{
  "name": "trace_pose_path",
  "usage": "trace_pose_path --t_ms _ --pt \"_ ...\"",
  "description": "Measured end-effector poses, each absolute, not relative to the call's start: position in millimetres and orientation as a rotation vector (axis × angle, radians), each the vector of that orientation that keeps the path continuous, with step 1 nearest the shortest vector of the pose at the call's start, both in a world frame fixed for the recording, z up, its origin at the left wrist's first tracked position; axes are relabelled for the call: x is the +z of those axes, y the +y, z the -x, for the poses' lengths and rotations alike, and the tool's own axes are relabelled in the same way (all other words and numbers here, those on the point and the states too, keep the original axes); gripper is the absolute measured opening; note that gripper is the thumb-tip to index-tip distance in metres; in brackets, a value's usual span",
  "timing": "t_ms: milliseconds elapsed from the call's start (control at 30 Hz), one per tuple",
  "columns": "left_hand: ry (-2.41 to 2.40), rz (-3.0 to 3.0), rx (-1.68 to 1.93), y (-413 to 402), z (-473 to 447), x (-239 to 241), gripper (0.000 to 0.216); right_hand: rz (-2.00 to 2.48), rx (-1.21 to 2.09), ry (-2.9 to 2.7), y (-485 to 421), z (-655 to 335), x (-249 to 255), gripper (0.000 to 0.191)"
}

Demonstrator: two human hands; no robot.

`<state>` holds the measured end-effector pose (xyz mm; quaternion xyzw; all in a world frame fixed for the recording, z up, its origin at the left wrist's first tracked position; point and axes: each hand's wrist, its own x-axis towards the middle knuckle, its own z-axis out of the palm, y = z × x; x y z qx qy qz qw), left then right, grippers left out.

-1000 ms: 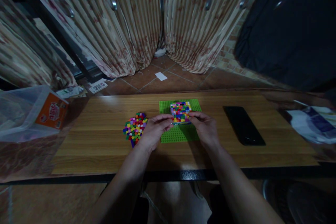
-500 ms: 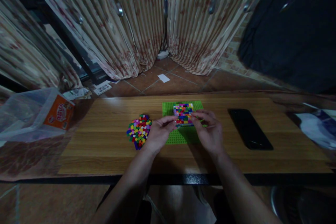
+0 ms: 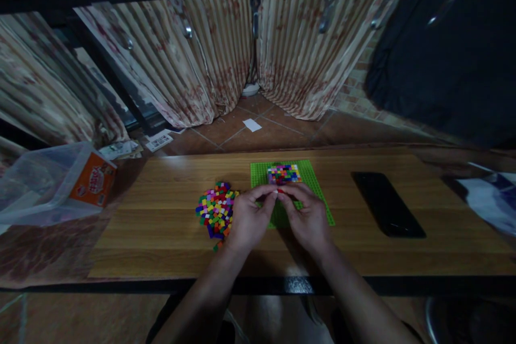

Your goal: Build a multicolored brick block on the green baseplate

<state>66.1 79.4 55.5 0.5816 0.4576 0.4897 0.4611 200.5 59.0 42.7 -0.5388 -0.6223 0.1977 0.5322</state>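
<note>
A green studded baseplate [image 3: 312,193] lies on the wooden table [image 3: 161,209]. A block of small multicoloured bricks [image 3: 284,173] sits on its far half. My left hand [image 3: 250,217] and my right hand [image 3: 308,217] meet over the plate's near half, fingertips pinched together on a small red piece [image 3: 279,191] just in front of the block. A loose heap of coloured bricks [image 3: 216,208] lies left of my left hand.
A black phone [image 3: 387,203] lies flat to the right of the plate. A clear plastic bag with an orange box [image 3: 94,180] rests off the table's left end. White and blue packaging [image 3: 489,199] sits at the far right. Curtains hang behind.
Both hands came off the sides of the brick block and drew together toward me, now pinching a small red piece. The camera view tilted slightly.
</note>
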Motion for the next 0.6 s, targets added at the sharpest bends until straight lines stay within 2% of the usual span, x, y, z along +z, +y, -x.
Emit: trace_pose_path --t_ms 167,467,600 --pt "1.173 -1.438 1.221 78 -70 52 0.017 1.269 0.478 -1.433 60 -199 41 0.014" --pt "1.016 -1.165 1.107 81 -70 60 0.011 1.13 0.748 -1.221 65 -197 48 0.015" --pt "0.963 -0.981 1.068 80 -70 65 0.01 1.124 0.662 -1.364 64 -199 48 0.018"
